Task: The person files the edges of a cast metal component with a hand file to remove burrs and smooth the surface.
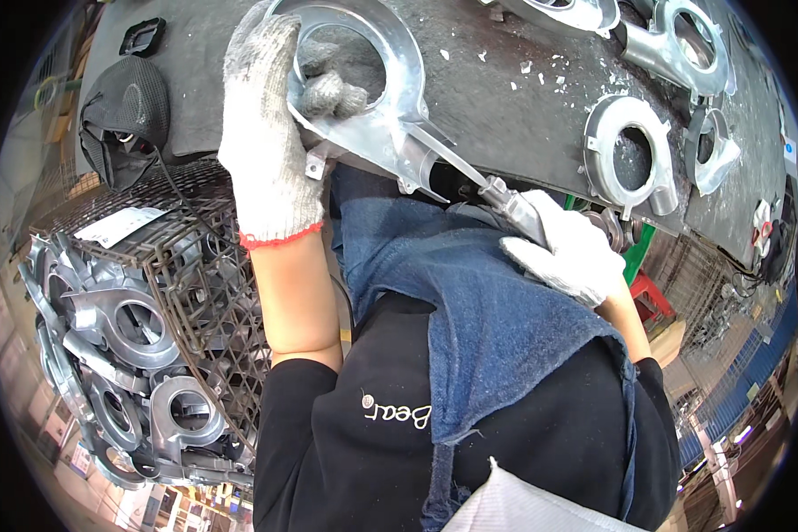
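The shiny silver-grey metal casting, a round ring with a short spout [405, 84], is in the grasp of the left hand [262, 115], which wears a white knitted glove with a red cuff edge. The palm lies along the ring's outer left side, and the grey-stained fingertips [328, 93] show through the round opening, curled behind the rim. The right hand [576, 253], also in a white glove, has its fingers closed around a grey hand tool with a long flat blade [511, 206]; beyond these fingers, the blade reaches to the spout side of the casting and seems to touch it there.

I judge the casting to be stiff and rather light, since one hand carries its side. Its smooth surface may slide a little under the knitted glove, and its thin edges could be sharp. The small tabs look the most fragile, so I would not pull on them. The thick ring, where the left fingers are hooked, seems the best place to hold. Farther to the right of these fingers, a similar silver ring casting [605, 151] lies on the dark, flat worktable [496, 115].
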`<action>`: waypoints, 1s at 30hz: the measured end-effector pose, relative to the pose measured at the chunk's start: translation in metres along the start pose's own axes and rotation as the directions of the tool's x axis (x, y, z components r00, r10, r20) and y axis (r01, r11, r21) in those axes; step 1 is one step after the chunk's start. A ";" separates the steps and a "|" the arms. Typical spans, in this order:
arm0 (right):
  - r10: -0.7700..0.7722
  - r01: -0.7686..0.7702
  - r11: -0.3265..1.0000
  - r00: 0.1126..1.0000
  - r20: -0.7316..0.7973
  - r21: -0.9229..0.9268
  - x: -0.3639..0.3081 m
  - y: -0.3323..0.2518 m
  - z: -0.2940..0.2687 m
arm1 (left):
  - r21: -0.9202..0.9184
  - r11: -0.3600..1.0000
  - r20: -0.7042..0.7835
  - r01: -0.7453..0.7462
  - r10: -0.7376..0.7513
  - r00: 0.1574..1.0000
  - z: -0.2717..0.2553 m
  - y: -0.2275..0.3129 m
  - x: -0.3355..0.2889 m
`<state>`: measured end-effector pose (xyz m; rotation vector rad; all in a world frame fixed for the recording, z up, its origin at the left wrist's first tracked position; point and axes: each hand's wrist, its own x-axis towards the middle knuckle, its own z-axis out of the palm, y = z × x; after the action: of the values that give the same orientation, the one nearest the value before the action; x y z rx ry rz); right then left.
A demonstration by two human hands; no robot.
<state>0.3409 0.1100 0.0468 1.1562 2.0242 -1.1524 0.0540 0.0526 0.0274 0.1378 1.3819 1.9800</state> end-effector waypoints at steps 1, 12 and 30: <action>0.009 -0.009 1.000 1.000 -0.006 -0.014 -0.001 0.000 0.001 | 0.003 1.000 -0.002 -0.002 0.002 1.000 0.001 0.000 -0.001; -0.141 0.163 0.977 0.977 -0.163 0.136 -0.007 0.018 0.005 | -0.150 0.978 0.241 0.143 -0.104 0.965 -0.039 -0.003 0.013; 0.029 -0.039 0.998 0.984 0.175 0.054 0.005 -0.010 -0.010 | -0.164 0.975 -0.012 -0.153 0.153 0.988 -0.037 -0.039 -0.043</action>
<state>0.3294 0.1183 0.0515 1.0728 1.8443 -1.2558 0.0879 0.0055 -0.0092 0.1732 1.2333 2.2123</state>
